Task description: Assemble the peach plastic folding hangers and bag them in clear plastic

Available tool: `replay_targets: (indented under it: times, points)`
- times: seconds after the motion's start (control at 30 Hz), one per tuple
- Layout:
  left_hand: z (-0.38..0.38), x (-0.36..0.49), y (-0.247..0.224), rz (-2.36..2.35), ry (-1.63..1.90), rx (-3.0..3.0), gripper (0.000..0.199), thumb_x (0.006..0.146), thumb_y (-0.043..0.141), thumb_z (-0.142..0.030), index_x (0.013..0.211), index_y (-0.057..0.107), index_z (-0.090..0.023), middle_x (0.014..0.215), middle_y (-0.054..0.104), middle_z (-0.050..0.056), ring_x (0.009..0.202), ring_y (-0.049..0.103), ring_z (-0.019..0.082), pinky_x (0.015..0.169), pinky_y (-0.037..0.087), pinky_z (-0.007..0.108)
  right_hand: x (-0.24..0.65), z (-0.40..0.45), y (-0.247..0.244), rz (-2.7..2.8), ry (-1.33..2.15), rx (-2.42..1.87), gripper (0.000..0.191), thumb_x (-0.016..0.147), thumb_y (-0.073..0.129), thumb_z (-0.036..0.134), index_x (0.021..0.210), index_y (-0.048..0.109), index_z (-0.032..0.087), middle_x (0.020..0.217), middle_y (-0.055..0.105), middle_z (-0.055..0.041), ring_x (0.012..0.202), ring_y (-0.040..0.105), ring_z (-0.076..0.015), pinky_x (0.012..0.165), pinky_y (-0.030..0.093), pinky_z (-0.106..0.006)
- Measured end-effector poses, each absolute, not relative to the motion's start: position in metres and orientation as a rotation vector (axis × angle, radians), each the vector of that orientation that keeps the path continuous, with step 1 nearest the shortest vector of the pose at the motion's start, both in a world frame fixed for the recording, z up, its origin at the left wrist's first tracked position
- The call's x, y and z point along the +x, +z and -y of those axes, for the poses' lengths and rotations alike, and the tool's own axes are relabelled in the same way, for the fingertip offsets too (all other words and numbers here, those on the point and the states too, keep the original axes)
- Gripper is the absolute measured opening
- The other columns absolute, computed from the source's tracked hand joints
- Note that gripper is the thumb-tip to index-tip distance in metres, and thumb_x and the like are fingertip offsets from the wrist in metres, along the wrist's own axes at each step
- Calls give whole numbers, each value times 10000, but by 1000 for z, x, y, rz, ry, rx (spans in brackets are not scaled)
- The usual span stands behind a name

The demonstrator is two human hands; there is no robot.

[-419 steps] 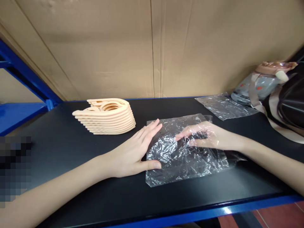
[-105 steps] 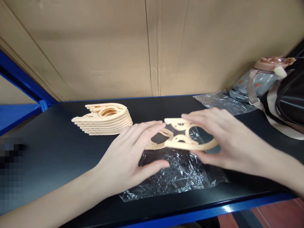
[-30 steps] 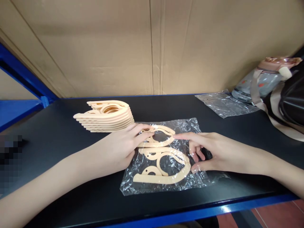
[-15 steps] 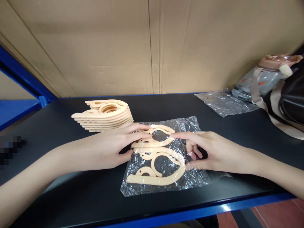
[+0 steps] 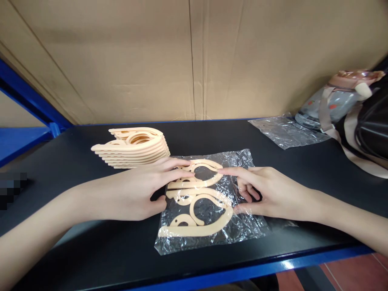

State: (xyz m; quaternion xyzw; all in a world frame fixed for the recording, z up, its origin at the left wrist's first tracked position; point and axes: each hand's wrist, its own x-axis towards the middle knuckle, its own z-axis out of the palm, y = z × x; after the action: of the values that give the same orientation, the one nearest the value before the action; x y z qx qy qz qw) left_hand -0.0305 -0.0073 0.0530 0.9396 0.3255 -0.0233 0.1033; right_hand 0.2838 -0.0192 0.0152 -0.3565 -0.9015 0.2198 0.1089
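Two cream folding hangers, a far one and a near one, lie flat inside a clear plastic bag. My left hand rests at the bag's left side, fingers apart, two fingertips on the far hanger's left part and the thumb by the bag's left edge. From the right, my right hand touches the far hanger's tip with its index finger, while its thumb lies against the near hanger's right end; its other fingers are curled. Neither hand grips anything.
Behind my left hand stands a stack of several cream hangers on the black table. A flat clear bag, a strapped bottle and a black bag are at the back right. Cardboard rises behind the table.
The near hanger has shifted slightly left inside the bag. My left thumb has drawn back a little to the left, and my right thumb has moved slightly left with the hanger.
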Motion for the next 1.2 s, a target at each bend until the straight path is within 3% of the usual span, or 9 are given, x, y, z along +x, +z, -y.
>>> replay_targets:
  times: [0.17, 0.3, 0.47, 0.63, 0.87, 0.97, 1.1, 1.2]
  points:
    - [2, -26, 56, -994, 142, 2782, 539, 908, 407, -112, 1404, 466, -313, 1509, 448, -13, 1345, 473, 203, 1110, 425, 354, 289, 15, 21, 2625, 603, -1106, 607, 899, 612, 399, 1461, 409, 288, 697, 617, 62, 586, 547, -121, 596, 447, -248]
    - [-3, -28, 70, -1105, 475, 2858, 339, 973, 377, -203, 1220, 605, -249, 1335, 585, 17, 1235, 546, 205, 1039, 461, 326, 294, 11, 25, 2560, 278, -1126, 514, 928, 563, 362, 1418, 472, 237, 684, 628, 42, 574, 552, -130, 582, 434, -258]
    - [-9, -48, 97, -1350, 431, 2935, 316, 1018, 362, -259, 1250, 567, -197, 1323, 554, 14, 1214, 526, 183, 1050, 413, 324, 301, 7, 29, 2403, -25, -1238, 431, 949, 540, 354, 1358, 519, 219, 686, 639, 32, 566, 569, -142, 570, 422, -276]
    - [-22, -74, 107, -1557, 201, 2751, 512, 990, 428, -486, 1409, 447, -192, 1459, 465, 32, 1295, 476, 239, 1112, 360, 452, 304, 6, 30, 2337, 82, -1282, 396, 949, 543, 402, 1314, 541, 248, 702, 643, 42, 573, 585, -134, 578, 440, -278]
    - [-30, -86, 111, -1881, -53, 2385, 527, 979, 392, -401, 1460, 382, -185, 1331, 598, 12, 1125, 612, 238, 1009, 457, 468, 301, 9, 30, 2344, 195, -1263, 391, 946, 543, 437, 1295, 546, 259, 688, 637, 58, 547, 569, -121, 576, 448, -283]
    - [-35, -94, 109, -1835, 35, 2413, 645, 907, 423, -564, 1425, 443, -181, 1308, 615, -2, 1132, 604, 243, 1036, 423, 467, 301, 9, 30, 2341, 207, -1260, 389, 943, 548, 448, 1290, 549, 271, 693, 641, 62, 551, 573, -119, 576, 453, -281]
    - [-40, -101, 106, -1845, 204, 2366, 875, 684, 553, -771, 1361, 527, -218, 1260, 651, 9, 1096, 613, 257, 1029, 427, 485, 303, 9, 29, 2331, 192, -1244, 378, 938, 564, 438, 1284, 553, 287, 691, 638, 71, 553, 576, -115, 572, 459, -278]
    - [-37, -96, 108, -1828, 311, 2405, 892, 696, 523, -819, 1348, 536, -210, 1273, 637, 35, 1105, 593, 260, 1027, 420, 510, 303, 9, 28, 2328, 179, -1229, 372, 938, 568, 422, 1282, 556, 283, 689, 632, 69, 554, 574, -117, 567, 465, -282]
